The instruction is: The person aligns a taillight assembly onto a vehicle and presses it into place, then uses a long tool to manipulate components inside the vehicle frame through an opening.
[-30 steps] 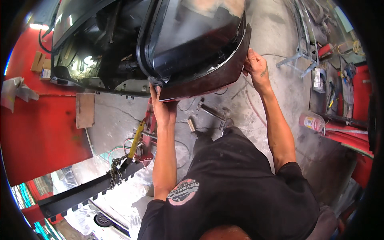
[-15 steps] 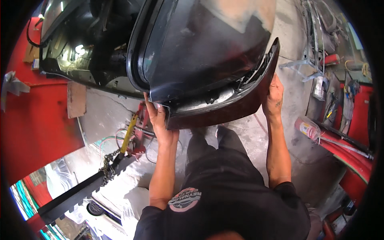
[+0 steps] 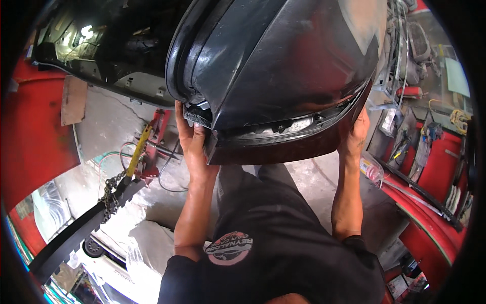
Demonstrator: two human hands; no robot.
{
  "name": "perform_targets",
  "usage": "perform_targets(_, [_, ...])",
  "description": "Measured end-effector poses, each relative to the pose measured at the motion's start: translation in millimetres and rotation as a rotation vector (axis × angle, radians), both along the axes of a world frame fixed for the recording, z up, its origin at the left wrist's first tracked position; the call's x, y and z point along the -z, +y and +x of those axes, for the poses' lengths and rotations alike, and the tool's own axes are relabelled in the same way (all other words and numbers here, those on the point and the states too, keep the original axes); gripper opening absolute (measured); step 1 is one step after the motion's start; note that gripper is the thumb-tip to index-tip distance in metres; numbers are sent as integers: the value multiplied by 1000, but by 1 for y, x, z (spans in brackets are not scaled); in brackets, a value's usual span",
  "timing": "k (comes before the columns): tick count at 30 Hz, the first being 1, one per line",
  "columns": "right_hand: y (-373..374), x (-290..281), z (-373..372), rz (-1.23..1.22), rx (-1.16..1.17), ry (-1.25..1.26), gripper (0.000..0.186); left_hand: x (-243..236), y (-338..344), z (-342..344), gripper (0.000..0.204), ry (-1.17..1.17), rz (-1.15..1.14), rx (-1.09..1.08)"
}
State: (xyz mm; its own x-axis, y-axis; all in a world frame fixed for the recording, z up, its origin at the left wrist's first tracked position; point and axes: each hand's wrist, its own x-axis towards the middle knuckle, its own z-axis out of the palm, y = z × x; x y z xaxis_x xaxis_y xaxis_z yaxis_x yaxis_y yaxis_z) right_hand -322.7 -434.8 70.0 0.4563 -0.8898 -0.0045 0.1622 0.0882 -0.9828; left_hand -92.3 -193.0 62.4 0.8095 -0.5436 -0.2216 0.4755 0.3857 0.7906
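Observation:
A dark maroon curved car panel, apparently a bumper cover [image 3: 278,151], spans between my two hands along the lower edge of the car's black body panel [image 3: 283,66]. My left hand [image 3: 191,144] grips its left end, fingers pointing up beside a dark bracket-like corner piece [image 3: 197,115] under the body opening. Around the right end is my right hand [image 3: 356,133], its fingers partly hidden behind the panel. Along the middle, a narrow gap shows a pale inner surface and dark clips. Toward the right, the cover's upper edge lies close against the body.
At upper left is a large glossy dark car part with glass [image 3: 116,50]. A red stand with a yellow bar [image 3: 137,152] and a chained black beam [image 3: 66,238] stand at left. On the right are a metal rack [image 3: 390,66], red panels [image 3: 435,167] and a wrapped bottle [image 3: 371,169].
The right end of the bumper cover has moved in against the car body, and the gap has narrowed. Both hands keep their hold. My view has shifted right.

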Motion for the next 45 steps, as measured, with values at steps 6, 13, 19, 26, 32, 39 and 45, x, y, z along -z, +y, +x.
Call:
perform_targets(6, [3, -9, 8, 2, 79, -10, 46, -12, -1, -3, 68, 44, 40, -19])
perform_targets(13, [-4, -19, 9, -24, 70, -18, 44, -7, 0, -6, 68, 66, 70, -16])
perform_targets(19, [-14, -17, 5, -105, 82, 28, 44, -5, -6, -12, 73, 87, 76, -28])
perform_targets(26, [-18, -21, 18, -111, 101, 23, 41, -10, -18, -9, 74, 153, 83, -56])
perform_targets(32, [-14, -33, 34, -251, 207, 83, 54, 3, -19, -4, 74, 197, -155, -67])
perform_targets(39, [39, -27, 2, -592, 19, 322, 105, 1, -18, -2, 66, 186, -94, -71])
perform_targets(45, [47, -23, 16, -612, 0, 298, 110, -1, -30, -2, 45, 114, 11, -105])
